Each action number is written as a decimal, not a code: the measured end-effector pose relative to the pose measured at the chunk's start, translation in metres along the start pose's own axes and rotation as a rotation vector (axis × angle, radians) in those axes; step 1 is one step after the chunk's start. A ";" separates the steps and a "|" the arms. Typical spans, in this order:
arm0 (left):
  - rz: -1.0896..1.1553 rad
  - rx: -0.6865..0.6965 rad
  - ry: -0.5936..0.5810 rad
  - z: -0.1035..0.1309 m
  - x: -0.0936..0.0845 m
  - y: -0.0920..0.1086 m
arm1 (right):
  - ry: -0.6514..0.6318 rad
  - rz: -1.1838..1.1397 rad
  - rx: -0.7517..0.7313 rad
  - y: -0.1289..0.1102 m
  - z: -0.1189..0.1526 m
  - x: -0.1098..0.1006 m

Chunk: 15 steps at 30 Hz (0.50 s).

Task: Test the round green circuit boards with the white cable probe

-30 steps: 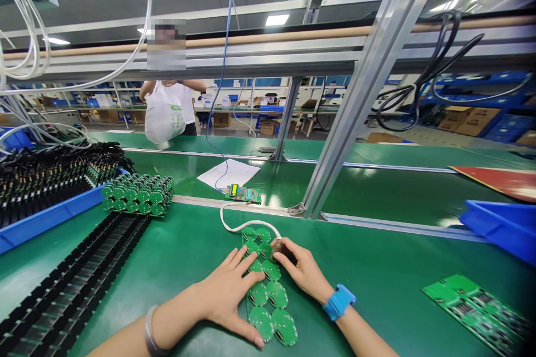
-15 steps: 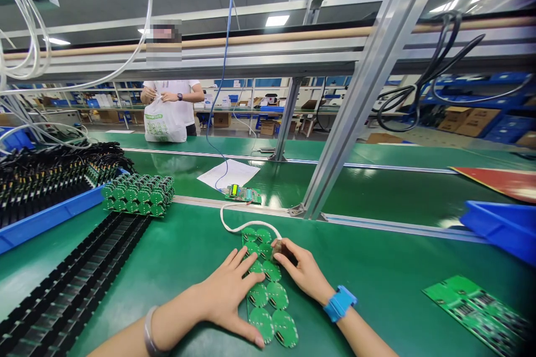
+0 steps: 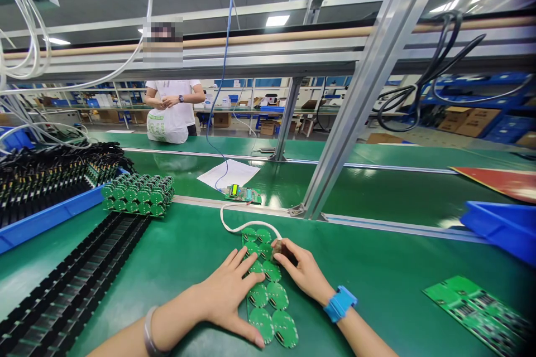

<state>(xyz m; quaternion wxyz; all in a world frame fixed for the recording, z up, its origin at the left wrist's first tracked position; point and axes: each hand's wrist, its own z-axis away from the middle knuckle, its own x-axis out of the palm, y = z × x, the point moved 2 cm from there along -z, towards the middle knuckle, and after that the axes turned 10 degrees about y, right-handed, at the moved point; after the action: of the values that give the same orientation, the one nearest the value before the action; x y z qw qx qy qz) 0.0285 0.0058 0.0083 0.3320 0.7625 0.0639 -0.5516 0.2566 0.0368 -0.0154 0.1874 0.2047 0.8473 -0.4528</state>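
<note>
A panel of round green circuit boards (image 3: 277,295) lies on the green work surface in front of me. My left hand (image 3: 228,287) rests on its left side, fingers spread, thumb on the lowest left disc. At the panel's upper right, my right hand (image 3: 299,268) pinches a small brownish connector block (image 3: 277,247) against the boards. From that block a white cable (image 3: 228,225) curves to a small circuit board with a lit yellow-green display (image 3: 243,193). The underside of the block is hidden.
At left are stacked round boards (image 3: 138,195), a black slotted rack (image 3: 84,273) and a blue tray (image 3: 54,212). On the right lie another green board (image 3: 477,312) and a blue bin (image 3: 502,228). A metal post (image 3: 352,100) rises behind my hands. Across the bench stands a person (image 3: 184,100).
Both my hands and the boards look unmoved. Across the bench, the person's hands and the white bag have shifted slightly, with the hands now lower and closer together.
</note>
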 end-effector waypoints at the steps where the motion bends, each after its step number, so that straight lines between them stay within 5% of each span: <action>1: 0.000 0.002 0.001 0.000 0.000 0.000 | -0.001 0.000 0.000 0.000 0.000 0.000; 15: -0.006 0.007 0.011 0.000 0.001 -0.001 | -0.003 -0.001 -0.001 0.002 0.001 0.001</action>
<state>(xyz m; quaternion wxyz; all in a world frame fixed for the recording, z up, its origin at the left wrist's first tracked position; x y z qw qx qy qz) 0.0283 0.0062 0.0072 0.3272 0.7664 0.0658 -0.5488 0.2568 0.0371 -0.0176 0.1888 0.2036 0.8472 -0.4529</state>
